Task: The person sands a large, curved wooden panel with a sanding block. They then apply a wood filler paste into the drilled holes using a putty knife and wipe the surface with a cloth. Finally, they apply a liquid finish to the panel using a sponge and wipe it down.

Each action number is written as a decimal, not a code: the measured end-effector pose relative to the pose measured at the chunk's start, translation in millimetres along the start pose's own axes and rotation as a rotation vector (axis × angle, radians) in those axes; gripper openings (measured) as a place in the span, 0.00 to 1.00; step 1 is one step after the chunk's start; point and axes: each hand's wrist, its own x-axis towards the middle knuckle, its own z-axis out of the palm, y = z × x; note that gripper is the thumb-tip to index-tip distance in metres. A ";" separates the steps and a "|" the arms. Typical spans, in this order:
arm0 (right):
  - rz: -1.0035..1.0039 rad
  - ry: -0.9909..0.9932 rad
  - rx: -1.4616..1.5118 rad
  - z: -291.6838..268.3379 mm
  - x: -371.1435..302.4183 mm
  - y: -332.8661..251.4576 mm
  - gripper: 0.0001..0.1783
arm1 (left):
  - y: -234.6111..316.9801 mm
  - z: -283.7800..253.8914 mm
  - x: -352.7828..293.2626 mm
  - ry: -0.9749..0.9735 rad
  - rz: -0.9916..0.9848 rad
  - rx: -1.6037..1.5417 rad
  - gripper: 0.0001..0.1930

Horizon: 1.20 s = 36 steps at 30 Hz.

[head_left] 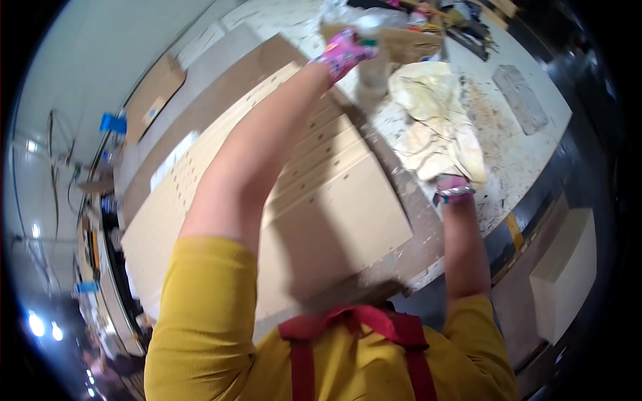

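Note:
My left hand (344, 53), in a pink patterned glove, reaches far out over the boards. Its fingers close at the top of a see-through bottle (372, 77) with a bit of green near its cap. My right hand (455, 186), also in a pink glove with a bracelet at the wrist, is at the near end of a crumpled cream cloth (435, 113). The cloth covers most of its fingers. Under my left arm lie pale boards (334, 220), stacked in steps, with rows of small dark holes.
A grey block (520, 99) rests on the stained white tabletop (491, 144) at right. At the far end are a cardboard box (418, 45), plastic wrap and assorted tools. Cardboard (155, 97) stands at far left. A pale foam-like block (565, 274) sits low at right.

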 end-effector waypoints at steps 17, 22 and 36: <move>-0.239 -0.657 -1.538 59.2 -36.8 314.8 0.21 | 4.4 -112.8 -591.9 0.012 0.071 1.032 0.26; -0.552 -0.836 -2.382 52.6 -48.3 283.4 0.22 | -57.9 -99.1 -664.2 -0.025 0.119 1.124 0.22; -0.314 -0.681 -2.660 77.9 -64.4 262.6 0.24 | -66.9 -104.5 -669.0 0.026 0.238 1.107 0.22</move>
